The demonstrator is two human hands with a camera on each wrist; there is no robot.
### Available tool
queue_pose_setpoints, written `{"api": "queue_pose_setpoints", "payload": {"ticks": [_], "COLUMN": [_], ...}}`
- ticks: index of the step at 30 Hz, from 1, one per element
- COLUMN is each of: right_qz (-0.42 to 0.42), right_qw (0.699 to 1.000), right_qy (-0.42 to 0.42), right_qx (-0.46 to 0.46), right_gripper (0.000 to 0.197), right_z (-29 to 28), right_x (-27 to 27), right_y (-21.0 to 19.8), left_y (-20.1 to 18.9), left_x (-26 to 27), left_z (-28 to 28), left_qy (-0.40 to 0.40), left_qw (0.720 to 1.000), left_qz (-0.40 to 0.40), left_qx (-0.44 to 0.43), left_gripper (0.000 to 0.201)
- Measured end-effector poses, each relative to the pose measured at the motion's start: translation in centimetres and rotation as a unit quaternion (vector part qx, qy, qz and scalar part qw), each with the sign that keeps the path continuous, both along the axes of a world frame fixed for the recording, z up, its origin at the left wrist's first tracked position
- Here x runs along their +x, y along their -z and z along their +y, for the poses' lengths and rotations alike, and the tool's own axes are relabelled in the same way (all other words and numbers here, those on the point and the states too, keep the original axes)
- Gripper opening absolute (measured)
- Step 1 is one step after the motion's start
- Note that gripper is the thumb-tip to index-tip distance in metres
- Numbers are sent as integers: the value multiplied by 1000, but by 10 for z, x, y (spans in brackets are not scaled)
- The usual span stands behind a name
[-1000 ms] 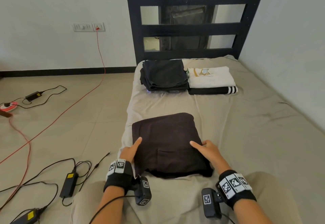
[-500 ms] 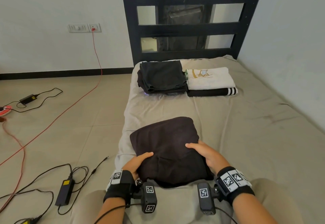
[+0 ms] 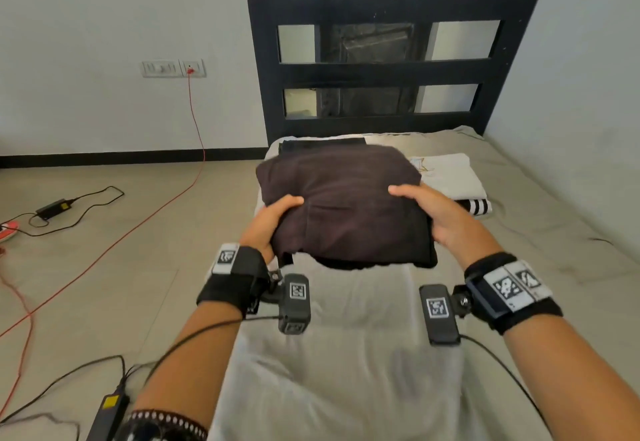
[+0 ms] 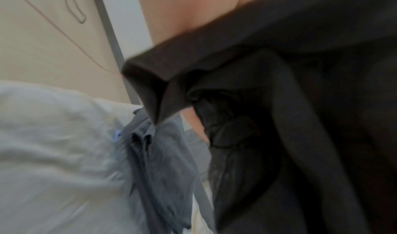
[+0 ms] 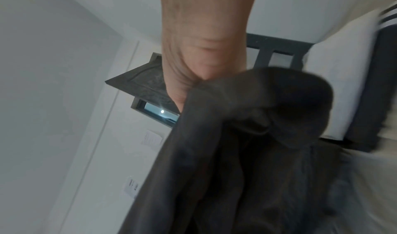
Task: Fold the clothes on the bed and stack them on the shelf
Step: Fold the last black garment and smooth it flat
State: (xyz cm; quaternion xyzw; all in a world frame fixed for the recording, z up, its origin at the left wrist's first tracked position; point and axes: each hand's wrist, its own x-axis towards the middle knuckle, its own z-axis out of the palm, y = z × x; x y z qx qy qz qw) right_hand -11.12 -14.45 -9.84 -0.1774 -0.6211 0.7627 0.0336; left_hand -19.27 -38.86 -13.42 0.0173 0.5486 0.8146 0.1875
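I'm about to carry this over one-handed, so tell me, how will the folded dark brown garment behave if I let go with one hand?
Probably floppy: the folded dark brown garment already sags at its near edge between the left hand and the right hand. Its loose layers, seen in the left wrist view, would likely unfold. It looks light, since thumbs on top suffice.

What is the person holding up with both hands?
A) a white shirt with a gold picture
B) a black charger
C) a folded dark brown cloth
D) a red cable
C: the left hand and right hand each grip a side of the folded dark brown cloth, lifted above the bed; the white shirt lies farther back by the headboard.
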Motion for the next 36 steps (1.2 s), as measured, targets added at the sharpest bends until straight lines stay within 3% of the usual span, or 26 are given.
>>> {"api": "queue_pose_setpoints", "payload": {"ticks": [3,7,12,15,18,20,22,23,25,27,30,33,36], "right_qz": [31,37,4,-3,-21,-41,-25,12,68,17,-98,-127,-150], "right_qw": [999,999,999,998,988,964,896,854,809,785,748,747,738], "right_qy": [12,10,10,15,43,85,131,133,37,-125,-253,-261,-276], "right_qx": [25,35,47,65,147,248,423,503,583,606,606,599,597], "right_gripper": [36,43,42,41,52,60,67,72,90,112,130,136,137], "right_z": [20,37,57,60,65,68,69,67,63,61,57,52,52], "right_x": [-75,-168,-241,-265,-280,-284,-284,-281,-274,-270,-270,-280,-294], "right_y": [-27,-25,18,51,87,103,105,99,83,74,80,97,110], "left_y": [-25,-25,9,42,70,78,72,66,54,50,57,72,83], "left_x": [-76,-170,-248,-277,-286,-283,-274,-267,-258,-256,-262,-271,-279], "left_z": [22,43,57,60,61,60,54,50,44,39,35,37,40], "left_qy": [-7,-36,-30,-23,-38,-100,-163,-158,-62,46,143,185,203], "left_qw": [999,996,989,983,970,930,840,795,719,670,658,643,658], "left_qz": [31,47,19,14,63,155,311,399,518,508,379,334,309], "left_qx": [-3,-62,-145,-181,-232,-319,-413,-428,-460,-539,-635,-664,-656], "left_gripper": [30,38,39,56,82,95,107,105,96,100,112,124,127]}}
